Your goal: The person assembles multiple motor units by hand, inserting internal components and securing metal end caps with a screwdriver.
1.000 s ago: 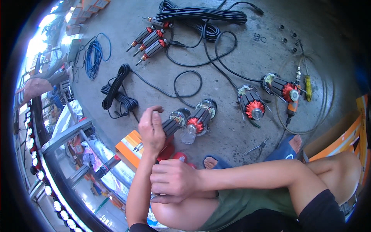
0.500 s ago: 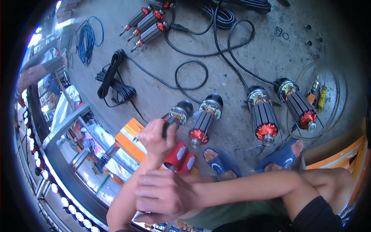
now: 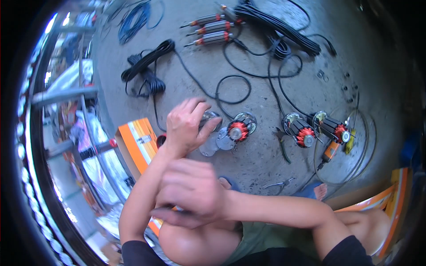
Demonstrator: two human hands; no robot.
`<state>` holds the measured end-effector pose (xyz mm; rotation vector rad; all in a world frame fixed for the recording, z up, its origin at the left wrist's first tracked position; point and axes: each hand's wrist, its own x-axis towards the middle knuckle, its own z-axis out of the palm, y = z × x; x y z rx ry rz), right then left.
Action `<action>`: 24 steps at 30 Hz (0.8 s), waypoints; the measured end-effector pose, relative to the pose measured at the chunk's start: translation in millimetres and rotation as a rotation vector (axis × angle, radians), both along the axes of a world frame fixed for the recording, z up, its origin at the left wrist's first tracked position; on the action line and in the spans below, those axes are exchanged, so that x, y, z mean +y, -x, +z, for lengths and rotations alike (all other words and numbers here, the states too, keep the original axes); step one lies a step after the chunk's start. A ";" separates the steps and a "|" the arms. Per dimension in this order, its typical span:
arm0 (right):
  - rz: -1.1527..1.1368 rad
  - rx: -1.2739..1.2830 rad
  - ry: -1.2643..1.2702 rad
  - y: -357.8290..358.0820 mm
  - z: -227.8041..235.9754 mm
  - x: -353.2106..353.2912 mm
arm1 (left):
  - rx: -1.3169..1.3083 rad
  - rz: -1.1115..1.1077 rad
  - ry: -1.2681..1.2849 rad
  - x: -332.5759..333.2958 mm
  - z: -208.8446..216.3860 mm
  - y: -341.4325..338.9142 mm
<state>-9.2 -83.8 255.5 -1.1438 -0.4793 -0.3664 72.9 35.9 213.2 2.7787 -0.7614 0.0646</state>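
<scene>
My left hand [image 3: 185, 126] reaches forward with its fingers and thumb curved around a round, dark and metallic motor part [image 3: 211, 119] on the floor. Beside it stands a motor armature with red windings [image 3: 238, 131], seated in a silver base with a black cable. Pale grey metal castings [image 3: 225, 141] lie just in front of these two. My right hand [image 3: 188, 190] is nearer to me, above my knee and close to the left forearm. Motion smears its fingers, which look bent; whether they hold anything is hidden.
Two more red-wound armatures [image 3: 305, 136] stand to the right, near pliers [image 3: 282, 148] and an orange-and-black tool [image 3: 329, 151]. Loose armatures [image 3: 215, 27] and coiled black cable [image 3: 284, 31] lie at the back. Orange-and-white cardboard boxes [image 3: 135, 142] flank my legs.
The view has shifted. My left hand has moved forward and right, its fingers now spread around the motor part. My right hand stays near the left forearm. Grey castings now show beside the armature.
</scene>
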 end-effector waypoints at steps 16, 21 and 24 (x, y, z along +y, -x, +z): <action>1.130 -0.179 1.638 104.8 -145.2 -338.2 | 0.232 0.690 0.102 188.1 -105.3 125.3; 0.210 0.431 2.061 143.2 -155.3 -397.0 | 0.290 0.811 0.198 160.2 -117.1 112.1; -0.227 0.647 1.955 147.3 -181.7 -413.0 | 0.176 0.739 0.038 161.9 -116.2 109.2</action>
